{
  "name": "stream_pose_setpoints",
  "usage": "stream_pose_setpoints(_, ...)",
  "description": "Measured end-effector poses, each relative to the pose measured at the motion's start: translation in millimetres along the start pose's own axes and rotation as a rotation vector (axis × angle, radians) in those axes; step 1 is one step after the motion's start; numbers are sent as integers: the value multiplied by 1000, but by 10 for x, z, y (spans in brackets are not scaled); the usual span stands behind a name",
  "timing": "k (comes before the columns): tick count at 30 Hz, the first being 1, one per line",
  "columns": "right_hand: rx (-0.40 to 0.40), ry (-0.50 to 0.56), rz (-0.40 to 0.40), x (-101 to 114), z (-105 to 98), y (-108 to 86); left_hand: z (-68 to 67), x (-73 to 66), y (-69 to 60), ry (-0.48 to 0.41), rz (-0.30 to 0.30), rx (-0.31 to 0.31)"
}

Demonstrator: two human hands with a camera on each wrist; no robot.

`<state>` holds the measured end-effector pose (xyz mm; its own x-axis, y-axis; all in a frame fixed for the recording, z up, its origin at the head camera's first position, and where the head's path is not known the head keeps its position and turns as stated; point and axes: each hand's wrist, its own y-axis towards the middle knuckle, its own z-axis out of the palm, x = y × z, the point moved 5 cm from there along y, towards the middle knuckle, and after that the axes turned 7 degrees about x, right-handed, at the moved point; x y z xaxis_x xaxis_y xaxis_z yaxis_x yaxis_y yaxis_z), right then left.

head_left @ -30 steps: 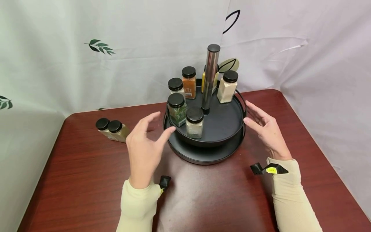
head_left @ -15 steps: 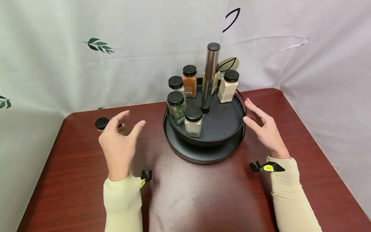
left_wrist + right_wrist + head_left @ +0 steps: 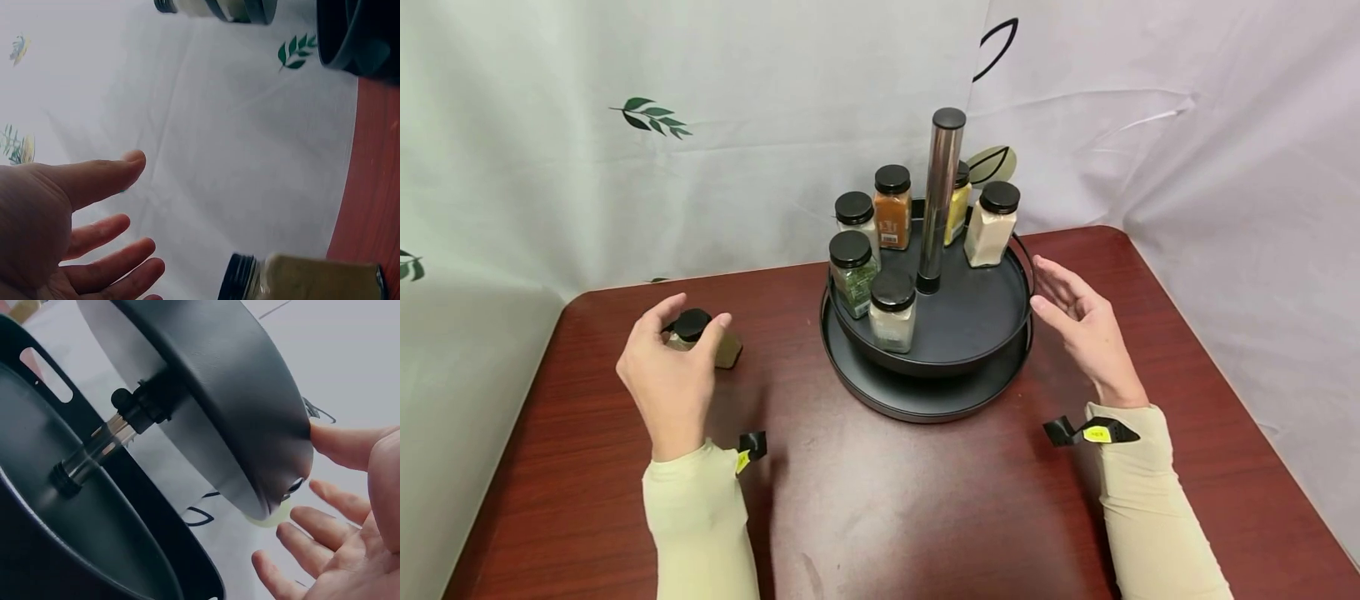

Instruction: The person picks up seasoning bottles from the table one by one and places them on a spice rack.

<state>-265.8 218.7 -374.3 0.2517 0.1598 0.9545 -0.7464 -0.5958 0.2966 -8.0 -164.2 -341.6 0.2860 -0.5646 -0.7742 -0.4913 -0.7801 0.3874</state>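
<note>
On the table's left, my left hand [image 3: 670, 375] is held with thumb and fingers spread around the black lid of a spice jar [image 3: 727, 350] with tan contents. A gap shows between hand and jar in the left wrist view. A second jar beside it is mostly hidden. My right hand [image 3: 1086, 333] is at the right rim of the black two-tier turntable's upper tray [image 3: 973, 317]; its thumb touches the tray's wall in the right wrist view, the other fingers loose. Spice jars on that tray include green [image 3: 855, 279], orange [image 3: 892, 218], yellow [image 3: 957, 215] and cream [image 3: 990, 237] ones.
Below the upper tray sits the wider lower tray [image 3: 917, 407]. A tall metal post [image 3: 940, 192] rises from the turntable's centre. Two paler jars, one in front [image 3: 892, 325], share the upper tray. White cloth [image 3: 760, 167] hangs behind the reddish-brown table [image 3: 880, 500].
My left hand has moved left, from beside the turntable to the two jars. The upper tray has turned slightly, its front jars shifting left. My right hand has stayed at the rim.
</note>
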Motion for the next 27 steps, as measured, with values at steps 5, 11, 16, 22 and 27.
stream_pose_setpoints(5,27,40,57,8,14,-4,-52,107,40,43,-36,-16)
stream_pose_setpoints(11,59,9,86,-4,9,-16,-54,186,55,65,-83,21)
stream_pose_setpoints(16,85,3,97,-4,12,-22,-16,244,54,77,-129,74)
stream_pose_setpoints(22,110,9,107,-10,24,-16,16,294,57,89,-155,107)
stream_pose_setpoints(27,143,-7,114,-36,16,2,28,333,23,113,-199,127)
